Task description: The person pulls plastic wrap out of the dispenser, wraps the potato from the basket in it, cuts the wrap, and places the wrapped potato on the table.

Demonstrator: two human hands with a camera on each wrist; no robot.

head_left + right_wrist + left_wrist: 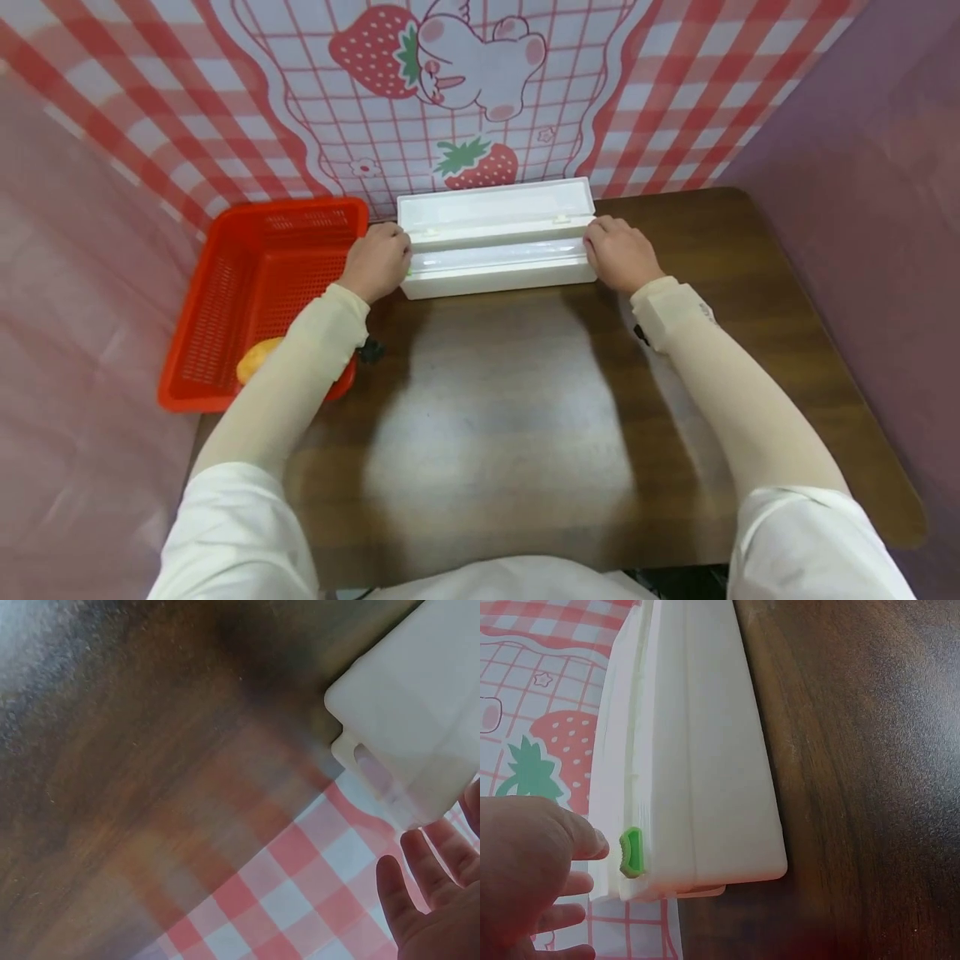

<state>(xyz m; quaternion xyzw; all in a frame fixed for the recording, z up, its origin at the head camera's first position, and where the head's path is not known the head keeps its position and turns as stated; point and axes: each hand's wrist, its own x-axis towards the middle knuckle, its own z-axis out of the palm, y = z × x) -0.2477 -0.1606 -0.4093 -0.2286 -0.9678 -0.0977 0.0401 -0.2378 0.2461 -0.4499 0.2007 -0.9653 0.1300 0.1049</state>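
Observation:
A long white box (498, 280) lies across the back of the table with its lid (495, 202) raised against the backdrop, and a shiny clear roll (498, 255) shows inside. My left hand (378, 260) is at its left end; in the left wrist view the thumb of that hand (525, 877) is beside a green slider (632, 853), with the other fingers spread past the box end. At the opposite end is my right hand (621, 254). The right wrist view shows this hand (442, 915) with relaxed, spread fingers touching the box's corner (420, 712).
Left of the box stands a red plastic basket (213, 312) with a yellow item (258, 360) in it, partly behind my left forearm. A checked strawberry-print cloth (652, 92) hangs behind the brown table (495, 433). Pinkish sheets line both sides.

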